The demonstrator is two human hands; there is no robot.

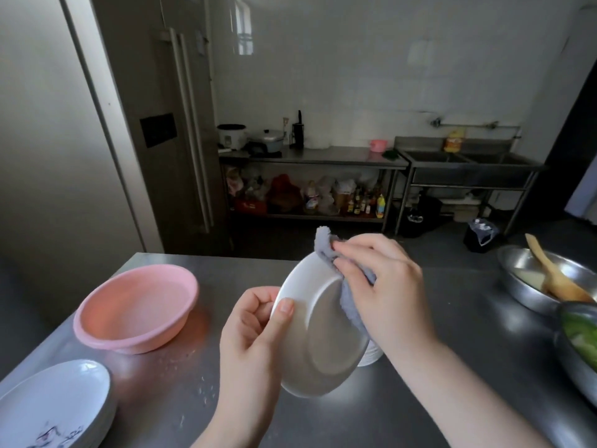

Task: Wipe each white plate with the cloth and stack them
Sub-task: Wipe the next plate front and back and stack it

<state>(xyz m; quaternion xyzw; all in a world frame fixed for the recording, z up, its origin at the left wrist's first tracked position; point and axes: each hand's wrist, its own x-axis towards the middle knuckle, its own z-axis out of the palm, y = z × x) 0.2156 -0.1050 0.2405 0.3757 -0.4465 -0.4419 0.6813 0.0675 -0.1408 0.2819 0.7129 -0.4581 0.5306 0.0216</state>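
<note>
Left hand [255, 321] grips the white plate [318, 331] by its rim, thumb on top, holding it tilted above the counter [436, 318] near the middle. Right hand [384, 286] presses the grey cloth [326, 250] onto the plate's upper edge, fingers curled round it. Pink basin [135, 310] sits toward the left edge, a plate stack [55, 405] at the near-left corner.

The right hand [384, 286] covers most of the grey cloth [326, 250] and the white plate's [323, 337] right rim, a stack of white plates [371, 355] behind shows only a sliver, and the patterned plates [55, 402] and metal bowl [578, 344] of greens are cut by the frame edges.
</note>
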